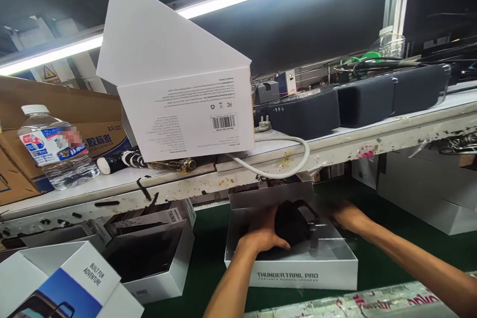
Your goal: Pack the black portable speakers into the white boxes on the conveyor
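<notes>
A black fabric-covered speaker (291, 223) sits at six o'clock in an open white box (286, 278). The left hand (263, 232) cups its side, fingers clamped on it; the right hand (345, 216) reaches in from three o'clock, its fingers hidden, so their state cannot be told.

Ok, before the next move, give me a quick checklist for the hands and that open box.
Left hand grip on black speaker: ok, fingers wrapped over it.
Right hand contact with the speaker: cannot tell, it sits at the box's right side.
Open white Thunder Trail Pro box level on the green belt: ok.
White cable clear of the hands: ok, it loops along the white shelf.
White barcode carton raised above the shelf: support cannot tell.
</notes>
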A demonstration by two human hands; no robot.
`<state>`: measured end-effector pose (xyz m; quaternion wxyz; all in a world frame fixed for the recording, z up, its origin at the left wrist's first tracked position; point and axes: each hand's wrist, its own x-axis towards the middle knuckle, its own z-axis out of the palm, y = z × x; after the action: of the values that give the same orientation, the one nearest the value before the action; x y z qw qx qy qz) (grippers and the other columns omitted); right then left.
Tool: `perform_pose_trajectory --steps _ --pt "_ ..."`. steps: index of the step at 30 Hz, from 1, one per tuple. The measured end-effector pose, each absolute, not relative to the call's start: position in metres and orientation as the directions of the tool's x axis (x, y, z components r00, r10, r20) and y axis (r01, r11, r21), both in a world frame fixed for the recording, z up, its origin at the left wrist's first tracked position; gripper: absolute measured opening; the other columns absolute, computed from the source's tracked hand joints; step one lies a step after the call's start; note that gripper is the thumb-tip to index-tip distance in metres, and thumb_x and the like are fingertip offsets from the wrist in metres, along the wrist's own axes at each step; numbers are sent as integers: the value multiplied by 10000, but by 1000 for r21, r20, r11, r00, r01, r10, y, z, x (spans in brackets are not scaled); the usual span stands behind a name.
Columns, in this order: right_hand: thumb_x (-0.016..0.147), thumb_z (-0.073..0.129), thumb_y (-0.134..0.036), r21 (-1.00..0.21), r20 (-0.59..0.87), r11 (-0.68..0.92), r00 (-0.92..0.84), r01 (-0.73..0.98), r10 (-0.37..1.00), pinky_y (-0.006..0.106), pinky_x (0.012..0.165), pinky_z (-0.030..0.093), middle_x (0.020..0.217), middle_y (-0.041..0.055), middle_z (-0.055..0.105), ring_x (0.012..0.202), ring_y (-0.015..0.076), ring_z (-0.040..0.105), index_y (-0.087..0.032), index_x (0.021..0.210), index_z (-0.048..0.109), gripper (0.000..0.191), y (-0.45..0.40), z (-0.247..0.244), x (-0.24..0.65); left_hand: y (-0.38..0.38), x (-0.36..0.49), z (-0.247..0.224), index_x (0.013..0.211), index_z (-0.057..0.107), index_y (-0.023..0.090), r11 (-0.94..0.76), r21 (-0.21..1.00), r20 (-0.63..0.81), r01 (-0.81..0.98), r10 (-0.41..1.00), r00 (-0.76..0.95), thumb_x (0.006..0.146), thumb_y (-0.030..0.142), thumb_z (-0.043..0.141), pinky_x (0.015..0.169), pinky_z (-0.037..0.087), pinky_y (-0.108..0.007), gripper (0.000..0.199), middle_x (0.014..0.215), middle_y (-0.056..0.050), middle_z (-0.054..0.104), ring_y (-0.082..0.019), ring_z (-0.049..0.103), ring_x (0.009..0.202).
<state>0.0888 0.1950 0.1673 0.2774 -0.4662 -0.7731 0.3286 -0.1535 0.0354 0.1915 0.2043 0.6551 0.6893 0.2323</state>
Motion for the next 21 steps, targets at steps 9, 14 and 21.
perform_pose_trajectory --steps 9,14,21 --pt "956 349 -583 -564 162 559 -582 608 797 483 1050 480 1358 146 639 1246 350 603 -202 1270 678 593 162 172 81 48 -145 165 1562 393 302 17 450 -33 893 999 -2 452 247 935 1276 222 -516 1237 1660 -97 349 -401 283 1527" --pt "952 317 -744 -384 82 735 -772 559 630 632 1233 250 1581 105 441 1477 370 385 -228 1523 511 794 125 142 82 41 -144 161 1547 426 267 70 477 -36 876 998 -61 521 373 923 1293 185 -488 1146 1666 -95 336 -370 260 1539" --pt "949 480 -434 -315 189 785 -775 534 603 504 1183 401 1533 142 498 1400 344 491 -200 1489 553 593 170 148 73 -28 -138 166 1516 487 262 127 485 53 865 983 -174 724 737 707 1304 116 -553 949 1639 -121 395 -376 289 1535"
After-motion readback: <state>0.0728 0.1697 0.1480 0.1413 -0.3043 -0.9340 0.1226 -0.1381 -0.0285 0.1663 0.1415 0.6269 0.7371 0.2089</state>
